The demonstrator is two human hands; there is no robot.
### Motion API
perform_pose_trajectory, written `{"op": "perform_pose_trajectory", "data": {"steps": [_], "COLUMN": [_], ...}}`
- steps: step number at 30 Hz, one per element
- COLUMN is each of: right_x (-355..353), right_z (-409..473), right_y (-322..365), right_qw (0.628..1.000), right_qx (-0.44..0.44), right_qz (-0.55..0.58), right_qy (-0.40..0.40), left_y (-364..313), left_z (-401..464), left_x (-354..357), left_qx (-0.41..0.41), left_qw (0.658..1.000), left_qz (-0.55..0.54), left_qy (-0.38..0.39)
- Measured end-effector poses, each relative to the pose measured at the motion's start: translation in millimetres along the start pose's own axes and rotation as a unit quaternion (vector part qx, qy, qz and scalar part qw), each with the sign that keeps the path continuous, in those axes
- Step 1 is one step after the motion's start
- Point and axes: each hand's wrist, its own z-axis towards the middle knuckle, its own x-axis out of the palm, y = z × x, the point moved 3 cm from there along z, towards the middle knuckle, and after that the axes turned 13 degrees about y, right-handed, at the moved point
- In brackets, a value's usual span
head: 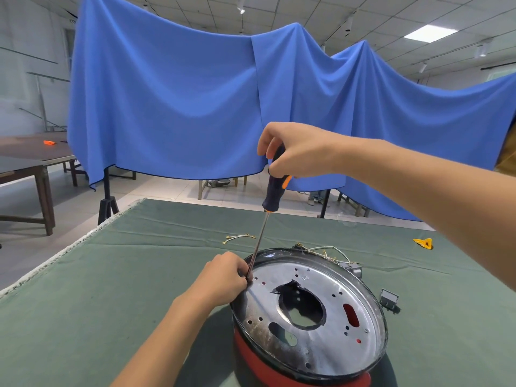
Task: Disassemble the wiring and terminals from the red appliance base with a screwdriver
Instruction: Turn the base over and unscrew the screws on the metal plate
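The red appliance base (262,361) lies tilted on the green cloth, its round metal plate (332,339) facing up. My right hand (296,152) grips the dark handle of a long screwdriver (272,191) from above. The shaft runs down to the plate's upper left rim. There my left hand (223,277) holds the rim, fingers curled beside the shaft's tip, which is hidden. White wires with brass terminals (326,251) hang out over the far rim.
A loose wire with terminals (238,238) lies on the green table cloth (111,275) behind the base. A small grey part (389,300) sits at the base's right, a yellow piece (423,243) farther right. Blue drapes hang behind; wooden tables stand at left.
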Motion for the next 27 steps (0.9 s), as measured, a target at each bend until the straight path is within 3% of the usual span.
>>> {"op": "perform_pose_trajectory", "data": {"steps": [6,10,14,20,24,27], "right_x": [2.7,0.3,0.0,-0.6,1.8,1.8], "right_z": [4.9,1.4,0.5,-3.0,-1.1,-0.4], "right_y": [-5.9,-5.3,-5.8,-6.9,-8.1,-5.7], "right_qw": [0.995,0.998,0.988,0.998,0.999,0.998], "right_qx": [0.042,0.024,0.11,0.053,0.033,0.025], "right_qz": [-0.074,0.048,-0.106,0.025,0.01,0.048], "right_qy": [-0.058,-0.022,-0.028,0.03,-0.031,-0.023], "left_y": [-1.2,-2.3,-1.8,-2.9,-2.7,-2.6], "left_z": [-2.0,-1.2,-0.5,-0.7,-0.7,-1.5], "left_x": [-1.4,-0.7,-0.8,-1.2,-1.8,-1.8], "left_qx": [0.0,0.001,0.003,0.009,0.011,0.009], "left_qw": [1.0,1.0,1.0,1.0,1.0,1.0], "left_qz": [-0.005,0.0,0.004,0.019,0.011,0.009], "left_qy": [-0.002,-0.005,-0.008,-0.022,-0.02,-0.02]}}
